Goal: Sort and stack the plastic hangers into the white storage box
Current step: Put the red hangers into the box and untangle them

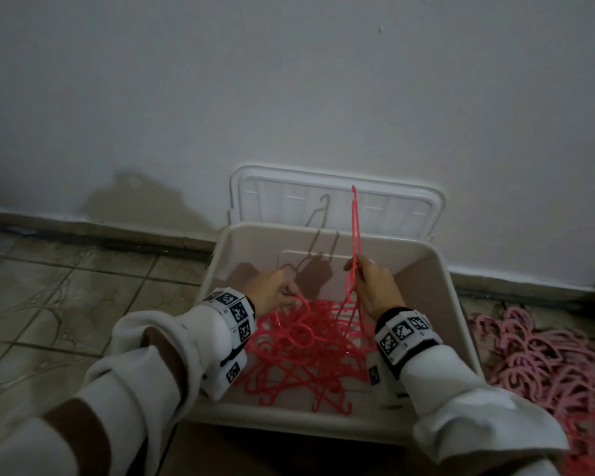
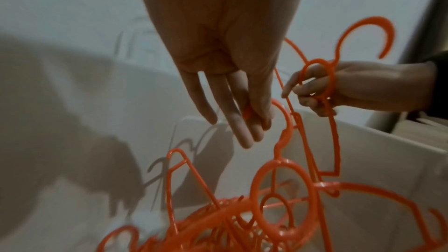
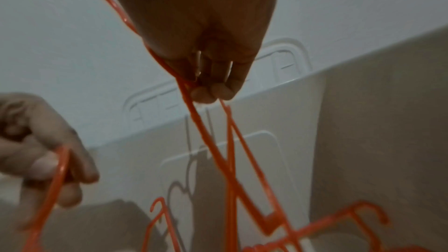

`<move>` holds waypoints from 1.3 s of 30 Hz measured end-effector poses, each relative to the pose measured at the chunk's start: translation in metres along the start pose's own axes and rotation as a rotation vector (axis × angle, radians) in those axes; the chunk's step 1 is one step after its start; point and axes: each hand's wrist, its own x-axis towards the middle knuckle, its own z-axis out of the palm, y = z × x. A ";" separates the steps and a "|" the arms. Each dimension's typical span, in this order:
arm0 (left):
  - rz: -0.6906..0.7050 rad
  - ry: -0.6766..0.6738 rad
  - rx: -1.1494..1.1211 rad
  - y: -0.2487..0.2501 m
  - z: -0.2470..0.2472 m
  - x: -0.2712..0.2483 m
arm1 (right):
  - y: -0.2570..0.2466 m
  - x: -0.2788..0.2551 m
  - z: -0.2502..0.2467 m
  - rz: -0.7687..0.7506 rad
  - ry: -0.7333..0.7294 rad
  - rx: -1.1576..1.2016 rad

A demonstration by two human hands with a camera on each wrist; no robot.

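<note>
the white storage box (image 1: 437, 269) sits open on the tiled floor (image 1: 66, 304) against the wall, its lid (image 1: 409, 201) propped upright behind it, and a tangled heap of bright pink-red hangers (image 1: 306, 352) lies on its bottom. the right hand (image 1: 375, 286) is curled round the frame of a raised hanger (image 1: 354, 228) that stands nearly on end, its top reaching above the box's far rim; in the right wrist view the fingertips (image 3: 208, 93) are tucked tight against the thin bars. the left hand (image 1: 272, 292) reaches down at the heap's edge, and its thumb and fingers (image 2: 252, 122) pinch the curved hook of another hanger (image 2: 283, 118), the remaining fingers lying fairly straight. a second heap of paler pink hangers (image 1: 543, 355) waits on the floor just right of the box. the step in hand looks like freeing one hanger from the tangle so it can be laid flat with its fellows. to do it well, the person would likely do best to keep the raised hanger steady while the left hand works the caught hook out along its own curve rather than pulling straight up, since thin plastic arms probably flex and may snap or drag the whole heap with them. once free, hooks ought to face one way and frames nest flat, or the stack will tangle again. much sorting seems to remain.
</note>
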 end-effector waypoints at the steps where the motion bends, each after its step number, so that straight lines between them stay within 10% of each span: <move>1: 0.000 -0.024 0.012 0.004 -0.002 0.000 | 0.001 0.000 -0.004 0.000 0.036 0.072; 9: 0.001 0.039 0.209 0.037 -0.009 -0.012 | 0.015 -0.015 -0.035 0.040 -0.019 0.713; 22: -0.037 0.328 -0.014 0.047 -0.049 -0.002 | 0.020 -0.018 -0.053 -0.011 0.288 0.571; 39: -0.208 0.151 0.091 0.021 -0.052 -0.004 | 0.036 -0.027 -0.060 0.075 0.363 0.589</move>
